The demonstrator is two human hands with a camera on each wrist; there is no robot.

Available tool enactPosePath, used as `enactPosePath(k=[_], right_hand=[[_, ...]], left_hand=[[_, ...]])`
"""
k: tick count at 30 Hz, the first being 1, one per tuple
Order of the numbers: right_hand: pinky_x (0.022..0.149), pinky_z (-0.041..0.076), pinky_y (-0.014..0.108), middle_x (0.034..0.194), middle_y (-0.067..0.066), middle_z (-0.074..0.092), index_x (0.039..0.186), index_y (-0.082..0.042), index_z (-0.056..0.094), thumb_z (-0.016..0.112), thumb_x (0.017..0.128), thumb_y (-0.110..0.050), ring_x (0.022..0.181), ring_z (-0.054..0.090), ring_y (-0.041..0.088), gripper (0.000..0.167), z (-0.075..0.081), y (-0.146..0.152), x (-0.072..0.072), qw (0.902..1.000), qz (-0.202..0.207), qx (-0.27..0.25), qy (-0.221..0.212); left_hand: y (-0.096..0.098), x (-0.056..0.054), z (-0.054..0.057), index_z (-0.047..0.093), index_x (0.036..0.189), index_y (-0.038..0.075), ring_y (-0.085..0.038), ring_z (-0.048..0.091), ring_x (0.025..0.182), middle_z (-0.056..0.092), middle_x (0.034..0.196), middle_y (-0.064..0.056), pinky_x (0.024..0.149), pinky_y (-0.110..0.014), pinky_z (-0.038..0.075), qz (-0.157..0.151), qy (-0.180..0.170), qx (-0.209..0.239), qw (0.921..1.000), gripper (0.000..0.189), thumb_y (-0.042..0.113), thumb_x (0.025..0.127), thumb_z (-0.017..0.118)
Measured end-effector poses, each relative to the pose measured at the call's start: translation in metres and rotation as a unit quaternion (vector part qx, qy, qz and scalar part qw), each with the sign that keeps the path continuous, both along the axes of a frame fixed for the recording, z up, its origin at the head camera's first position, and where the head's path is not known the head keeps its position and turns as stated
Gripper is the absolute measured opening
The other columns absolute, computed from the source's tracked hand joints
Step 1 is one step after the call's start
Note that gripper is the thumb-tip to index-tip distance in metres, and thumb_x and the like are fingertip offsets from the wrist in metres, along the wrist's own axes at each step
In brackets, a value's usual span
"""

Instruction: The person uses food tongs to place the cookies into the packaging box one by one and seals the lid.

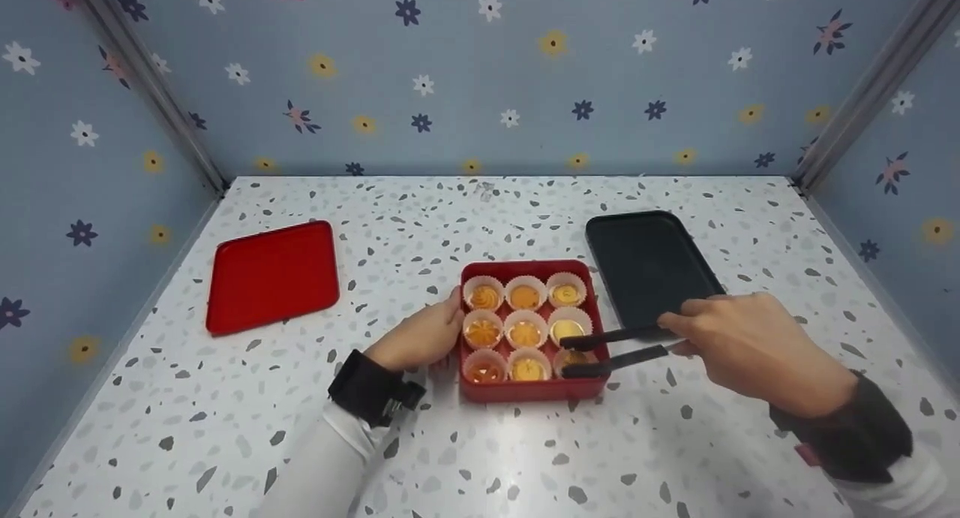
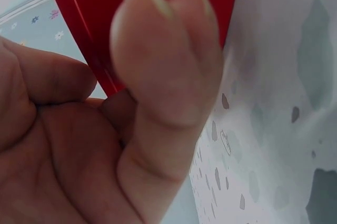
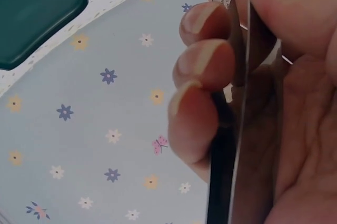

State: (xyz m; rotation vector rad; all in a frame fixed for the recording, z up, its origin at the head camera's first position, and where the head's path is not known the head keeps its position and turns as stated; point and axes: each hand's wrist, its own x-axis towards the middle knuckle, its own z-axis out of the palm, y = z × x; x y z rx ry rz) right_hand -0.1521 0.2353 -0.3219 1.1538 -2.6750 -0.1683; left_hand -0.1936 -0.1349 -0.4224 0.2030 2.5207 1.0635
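Observation:
A red square box [image 1: 532, 393] holds rows of small yellow-orange pastries in white paper cups [image 1: 523, 334]. My left hand [image 1: 424, 334] rests against the box's left side, fingers touching its outer wall. In the left wrist view, the fingers [image 2: 158, 60] overlap the red wall, with the thumb beside its edge. My right hand [image 1: 757, 345] grips metal tongs with black tips [image 1: 630, 360]. Their arms stand apart, reaching over the box's right wall, with the ends at the front-right pastry [image 1: 576, 359], which they partly hide. The right wrist view shows fingers curled round the tongs' metal handle [image 3: 239, 103].
A flat red tray [image 1: 274, 278] lies at the left of the speckled table [image 1: 420, 218]. Behind the right hand, a dark tray [image 1: 652, 263] lies right of the box. Flower-patterned walls [image 1: 510, 75] enclose the table at the back and both sides.

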Motion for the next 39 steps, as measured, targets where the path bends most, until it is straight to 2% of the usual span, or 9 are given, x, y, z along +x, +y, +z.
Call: enactPosePath(k=[7, 13, 18, 24, 32, 35, 39], right_hand=[[0.036, 0.032, 0.028, 0.065, -0.003, 0.051, 0.097, -0.013, 0.072, 0.085, 0.075, -0.015, 0.047, 0.045, 0.014, 0.026, -0.004, -0.001, -0.002, 0.9999, 0.009, -0.002, 0.010], [0.037, 0.031, 0.025, 0.069, -0.002, 0.055, 0.104, -0.012, 0.075, 0.084, 0.077, -0.016, 0.049, 0.047, 0.013, 0.029, -0.010, 0.001, -0.003, 0.9987, 0.019, -0.037, 0.030], [0.037, 0.032, 0.026, 0.068, -0.002, 0.054, 0.103, -0.012, 0.074, 0.087, 0.073, -0.013, 0.049, 0.050, 0.015, 0.033, -0.015, 0.003, -0.004, 0.9978, 0.023, -0.046, 0.043], [0.037, 0.036, 0.030, 0.068, 0.001, 0.053, 0.099, -0.009, 0.072, 0.087, 0.071, -0.010, 0.050, 0.050, 0.019, 0.032, -0.003, 0.000, 0.003, 0.9986, 0.018, -0.009, 0.049], [0.039, 0.035, 0.029, 0.066, 0.002, 0.052, 0.087, -0.007, 0.068, 0.083, 0.076, -0.011, 0.051, 0.045, 0.019, 0.019, 0.017, -0.021, 0.006, 0.9971, 0.011, 0.065, 0.036], [0.040, 0.034, 0.030, 0.064, 0.003, 0.050, 0.080, -0.006, 0.066, 0.080, 0.077, -0.009, 0.051, 0.043, 0.020, 0.015, 0.025, -0.034, 0.006, 0.9934, 0.004, 0.106, 0.043], [0.041, 0.034, 0.030, 0.059, 0.003, 0.043, 0.071, -0.007, 0.061, 0.078, 0.079, -0.008, 0.049, 0.040, 0.020, 0.018, 0.036, -0.055, 0.007, 0.9831, -0.006, 0.173, 0.059]], left_hand=[[0.000, 0.001, 0.001, 0.012, 0.160, 0.014, -0.022, 0.052, 0.049, 0.058, 0.066, -0.010, 0.044, -0.034, 0.044, 0.000, -0.002, 0.001, 1.0000, 0.055, 0.033, 0.110, 0.025], [-0.001, 0.001, -0.002, 0.019, 0.159, 0.013, -0.021, 0.052, 0.050, 0.058, 0.067, -0.009, 0.047, -0.034, 0.045, 0.002, -0.002, 0.004, 1.0000, 0.055, 0.037, 0.110, 0.020], [-0.003, 0.000, -0.003, 0.018, 0.159, 0.013, -0.021, 0.052, 0.051, 0.058, 0.070, -0.011, 0.047, -0.034, 0.044, 0.001, -0.004, 0.005, 1.0000, 0.055, 0.036, 0.110, 0.021], [-0.001, -0.001, -0.002, 0.014, 0.160, 0.012, -0.020, 0.052, 0.055, 0.055, 0.074, -0.009, 0.055, -0.037, 0.048, -0.011, 0.015, -0.010, 0.9998, 0.054, 0.030, 0.110, 0.026], [-0.001, -0.001, 0.002, 0.011, 0.160, 0.013, -0.025, 0.056, 0.055, 0.058, 0.073, -0.011, 0.053, -0.038, 0.049, -0.012, 0.000, -0.008, 0.9999, 0.055, 0.030, 0.110, 0.026], [-0.001, -0.001, 0.002, 0.010, 0.160, 0.012, -0.027, 0.057, 0.056, 0.058, 0.075, -0.012, 0.054, -0.039, 0.050, -0.015, 0.002, -0.007, 0.9999, 0.055, 0.028, 0.110, 0.027], [-0.001, 0.000, 0.001, 0.009, 0.160, 0.012, -0.024, 0.056, 0.055, 0.057, 0.074, -0.011, 0.054, -0.038, 0.050, -0.017, 0.004, -0.010, 0.9998, 0.056, 0.027, 0.110, 0.028]])
